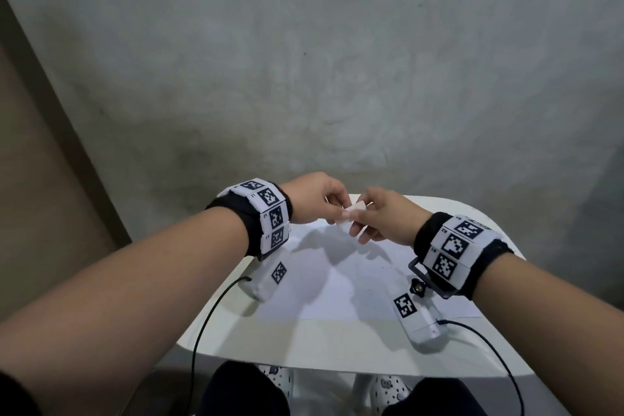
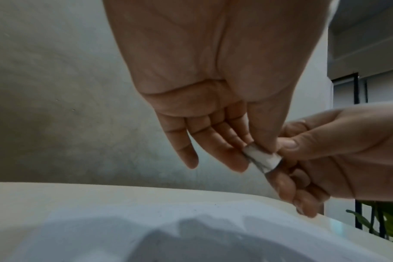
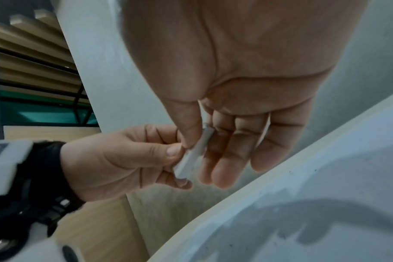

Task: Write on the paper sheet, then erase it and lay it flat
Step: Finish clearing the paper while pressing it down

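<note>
Here, seen from the head view: left hand (image 1: 315, 201) and right hand (image 1: 381, 218) raised together above the far part of a paper sheet (image 1: 341, 280), both touching a small white eraser (image 1: 351, 214). Paper sheet lying flat on a white table (image 1: 304, 344), near a grey wall (image 1: 304, 61); no writing legible on it from this distance, possibly only faint specks. Marker-tagged wristbands (image 1: 270, 213) on both forearms, black cables (image 1: 209, 317) trailing toward the near edge.

Left wrist view, adding what the head view hides: eraser (image 2: 261, 157) pinched between left thumb and forefinger at one end, remaining left fingers (image 2: 184, 148) extended and relaxed; right hand (image 2: 339, 156) pinching the other end, thumb on top, lower fingers curled beneath. Grey smudging visible on one face of the eraser. Green leaves (image 2: 388, 223) at the far right, outside the head view.

Right wrist view, from the opposite side: eraser (image 3: 193, 157) edge-on, held by right thumb against the forefinger, other right fingers (image 3: 233, 159) nearly straight; left hand (image 3: 123, 159) gripping it with thumb and curled fingers. Paper sheet (image 3: 325, 221) below, shadowed, on the table rim (image 3: 247, 193).
</note>
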Demonstrator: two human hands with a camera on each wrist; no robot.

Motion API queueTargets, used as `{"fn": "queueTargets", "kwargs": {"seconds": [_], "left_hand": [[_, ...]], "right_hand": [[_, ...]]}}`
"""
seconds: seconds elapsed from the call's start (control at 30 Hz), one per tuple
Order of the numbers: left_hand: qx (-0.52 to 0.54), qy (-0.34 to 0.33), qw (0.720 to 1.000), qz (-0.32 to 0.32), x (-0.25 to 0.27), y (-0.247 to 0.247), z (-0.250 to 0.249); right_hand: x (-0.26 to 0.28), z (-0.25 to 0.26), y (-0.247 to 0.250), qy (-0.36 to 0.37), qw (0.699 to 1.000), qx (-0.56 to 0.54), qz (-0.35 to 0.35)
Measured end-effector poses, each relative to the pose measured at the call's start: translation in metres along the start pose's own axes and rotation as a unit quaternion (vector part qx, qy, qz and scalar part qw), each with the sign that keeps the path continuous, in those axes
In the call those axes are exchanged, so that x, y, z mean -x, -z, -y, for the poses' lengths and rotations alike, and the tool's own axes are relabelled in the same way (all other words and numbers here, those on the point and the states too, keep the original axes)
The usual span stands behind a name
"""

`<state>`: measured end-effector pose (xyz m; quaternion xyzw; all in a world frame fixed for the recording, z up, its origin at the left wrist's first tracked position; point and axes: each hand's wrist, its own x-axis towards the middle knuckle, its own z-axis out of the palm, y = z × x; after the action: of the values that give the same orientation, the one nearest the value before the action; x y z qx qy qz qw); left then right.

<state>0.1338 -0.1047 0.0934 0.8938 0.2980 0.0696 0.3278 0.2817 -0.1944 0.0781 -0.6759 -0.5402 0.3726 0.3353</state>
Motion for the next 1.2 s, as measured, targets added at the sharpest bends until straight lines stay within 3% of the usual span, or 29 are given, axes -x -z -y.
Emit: {"fn": "queueTargets", "kwargs": {"seconds": [0.1,0.13,0.23,0.27,0.33,0.47,0.6,0.7,0.83,1.0,1.13,1.2], "left_hand": [[-0.073,0.029,0.997,-0.015,0.003,-0.004,0.006],[-0.112,0.040,0.993,-0.025,0.003,-0.005,0.008],[-0.235,0.062,0.970,-0.027,0.002,-0.012,0.010],[-0.273,0.064,0.960,-0.022,0.001,-0.014,0.010],[-0.352,0.053,0.934,-0.012,-0.004,-0.018,0.009],[-0.482,-0.031,0.876,-0.003,-0.016,-0.028,0.005],[-0.544,-0.119,0.829,0.050,-0.014,-0.030,0.009],[-0.573,-0.140,0.802,0.092,0.000,-0.023,0.017],[-0.574,-0.121,0.800,0.128,0.006,-0.017,0.007],[-0.540,-0.116,0.831,0.072,-0.006,-0.031,-0.017],[-0.475,-0.103,0.867,0.109,0.012,-0.030,-0.004],[-0.467,-0.060,0.869,0.150,0.022,-0.024,-0.002]], "right_hand": [[-0.005,-0.001,0.001,0.002,0.986,0.165,-0.007],[-0.006,-0.002,0.003,-0.001,0.963,0.269,0.000],[-0.006,0.000,0.008,-0.045,0.851,0.514,0.094],[-0.004,0.001,0.008,-0.065,0.826,0.544,0.134],[-0.002,0.000,0.006,-0.098,0.806,0.554,0.184],[-0.005,-0.010,-0.002,-0.095,0.806,0.554,0.188],[-0.009,-0.012,-0.001,-0.096,0.806,0.553,0.188],[-0.009,-0.012,-0.001,-0.103,0.803,0.554,0.197],[-0.007,-0.011,-0.001,-0.100,0.804,0.554,0.191],[-0.001,-0.007,-0.003,-0.081,0.806,0.557,0.181],[-0.008,-0.014,-0.003,-0.110,0.807,0.551,0.184],[-0.012,-0.016,-0.003,-0.113,0.806,0.551,0.185]]}}
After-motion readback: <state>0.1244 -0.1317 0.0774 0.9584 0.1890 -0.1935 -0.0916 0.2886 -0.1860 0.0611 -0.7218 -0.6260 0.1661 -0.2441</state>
